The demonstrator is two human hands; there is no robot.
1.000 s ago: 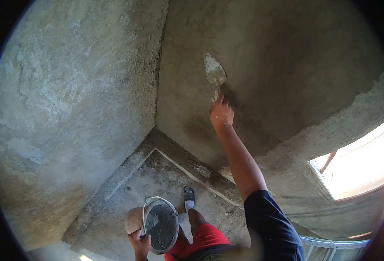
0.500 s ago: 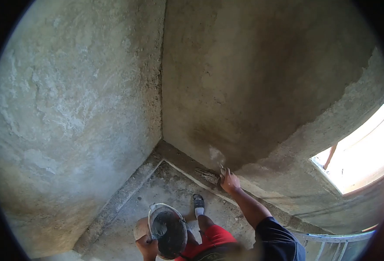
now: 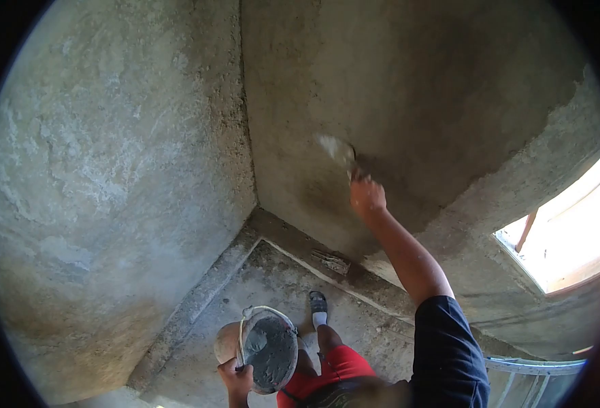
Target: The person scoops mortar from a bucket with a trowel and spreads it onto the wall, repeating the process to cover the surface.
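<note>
Right wall (image 3: pixel 415 88): grey render, damp and darker in a broad band, fairly even, with a ragged edge toward the rougher lower strip. Left wall (image 3: pixel 109 170): coarse, blotchy plaster with pale scuffed patches. The 2 walls meet in a straight vertical corner. Floor (image 3: pixel 245 292): rough concrete with a raised ledge along each wall base.

Trowel (image 3: pixel 335 151): a flat, pointed metal blade smeared pale with mortar, lying flat against the right wall just above the right hand (image 3: pixel 367 196). The right arm is stretched up and forward, nearly straight, in a dark short sleeve; the fingers are wrapped shut around the trowel handle, which is largely hidden.

Bucket (image 3: pixel 267 348): round, pale, with a thin wire bail, holding dark wet mortar. It hangs low beside the person's red shorts (image 3: pixel 327 370), above the floor. The left hand (image 3: pixel 236 377) grips its rim and bail, fingers curled closed.

A sandalled foot (image 3: pixel 318 309) stands on the floor. A bright window opening (image 3: pixel 565 238) sits at right.
</note>
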